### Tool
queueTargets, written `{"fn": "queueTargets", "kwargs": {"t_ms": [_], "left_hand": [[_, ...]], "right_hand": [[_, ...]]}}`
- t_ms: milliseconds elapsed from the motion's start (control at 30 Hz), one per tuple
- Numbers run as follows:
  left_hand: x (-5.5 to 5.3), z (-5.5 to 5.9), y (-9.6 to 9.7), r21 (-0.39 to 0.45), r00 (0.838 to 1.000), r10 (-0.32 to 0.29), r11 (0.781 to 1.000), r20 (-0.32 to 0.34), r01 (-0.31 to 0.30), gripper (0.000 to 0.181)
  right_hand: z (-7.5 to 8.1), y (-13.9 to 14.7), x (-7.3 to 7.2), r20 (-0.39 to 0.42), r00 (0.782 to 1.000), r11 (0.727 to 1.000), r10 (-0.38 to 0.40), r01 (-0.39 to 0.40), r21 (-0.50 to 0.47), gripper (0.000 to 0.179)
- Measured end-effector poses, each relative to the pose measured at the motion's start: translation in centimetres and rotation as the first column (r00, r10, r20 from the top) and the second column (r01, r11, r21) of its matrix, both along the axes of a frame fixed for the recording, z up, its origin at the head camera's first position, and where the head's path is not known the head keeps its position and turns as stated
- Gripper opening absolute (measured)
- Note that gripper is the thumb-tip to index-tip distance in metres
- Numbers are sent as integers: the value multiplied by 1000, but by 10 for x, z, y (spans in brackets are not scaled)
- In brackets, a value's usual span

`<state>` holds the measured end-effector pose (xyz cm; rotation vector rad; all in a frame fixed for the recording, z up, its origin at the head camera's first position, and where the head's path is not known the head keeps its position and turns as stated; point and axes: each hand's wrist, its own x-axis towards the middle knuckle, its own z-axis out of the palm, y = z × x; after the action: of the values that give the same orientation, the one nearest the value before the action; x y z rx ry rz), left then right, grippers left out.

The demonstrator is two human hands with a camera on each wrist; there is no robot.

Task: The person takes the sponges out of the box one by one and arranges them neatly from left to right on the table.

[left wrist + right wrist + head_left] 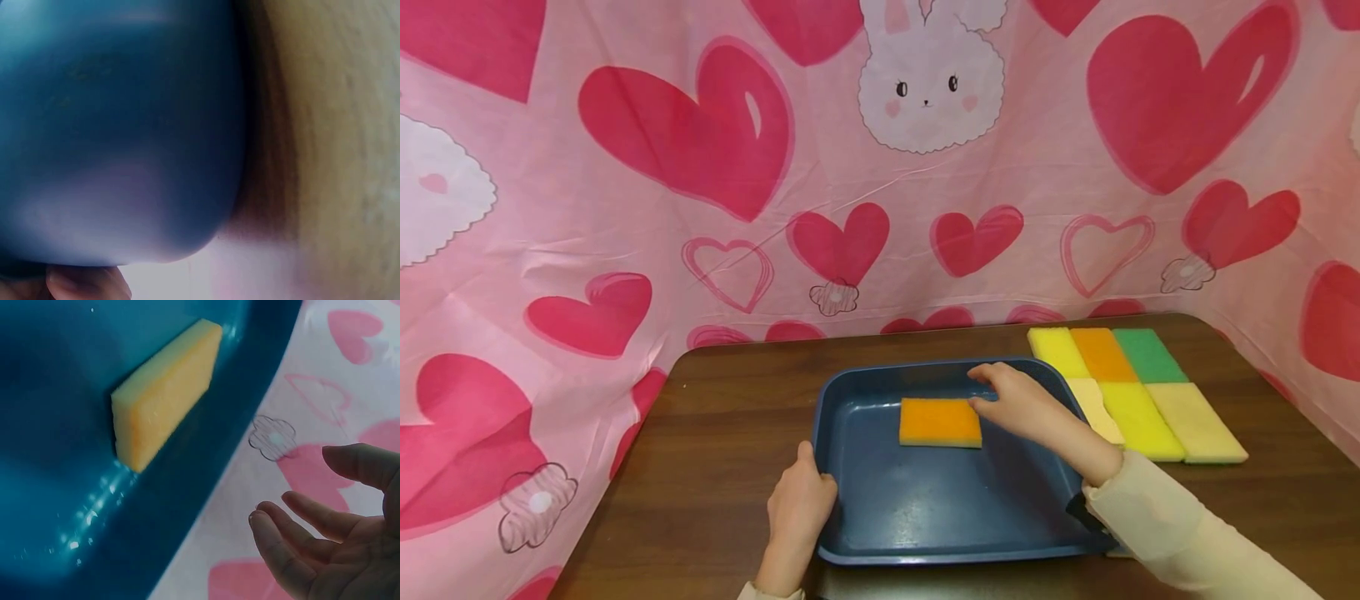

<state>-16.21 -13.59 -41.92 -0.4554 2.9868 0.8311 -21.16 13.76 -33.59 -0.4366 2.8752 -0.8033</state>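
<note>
A dark blue rectangular baking pan (880, 500) sits on the table with an orange-topped sponge (938, 421) lying flat inside it. My left hand (802, 500) grips the pan's left rim, thumb over the edge. In the left wrist view the pan's outer side (125, 125) fills much of the picture, with fingertips (87, 281) at its rim. My right hand (1022, 404) hovers over the pan's right part, beside the sponge. In the right wrist view its fingers (281, 556) are loosely bent and hold nothing, apart from the sponge (165, 400).
Right of the pan, several sponges lie in rows on the brown wooden table (730, 417): an orange one (1102, 354), a green one (1150, 354), a bright yellow one (1138, 421) and a pale one (1198, 421) among them. A pink heart-patterned cloth (820, 167) hangs behind.
</note>
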Motion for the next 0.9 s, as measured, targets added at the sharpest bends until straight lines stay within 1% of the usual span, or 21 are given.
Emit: {"fn": "queueTargets", "kwargs": {"t_ms": [200,400,500,633,767,900], "left_hand": [[0,0,0,-4,1000,-1,1000,3,1,30],[0,0,0,0,1000,0,1000,-1,0,28],[-1,0,0,-1,1000,4,1000,-5,-4,25],[-1,-1,-1,1,1000,6,1000,-7,-6,27],[-1,-1,0,0,1000,9,1000,-12,-9,27],[0,0,0,3,1000,8,1000,-19,-8,25]], "right_hand": [[-13,-14,-11,32,999,999,33,-33,11,46],[-25,-24,-18,100,995,999,24,-27,29,47],[-32,-27,-22,112,994,999,13,-18,38,47],[-41,-31,-25,126,992,999,-5,1,34,46],[-48,-33,-26,130,992,1000,8,-12,26,47],[-52,-33,-26,131,991,999,22,-26,30,48]]}}
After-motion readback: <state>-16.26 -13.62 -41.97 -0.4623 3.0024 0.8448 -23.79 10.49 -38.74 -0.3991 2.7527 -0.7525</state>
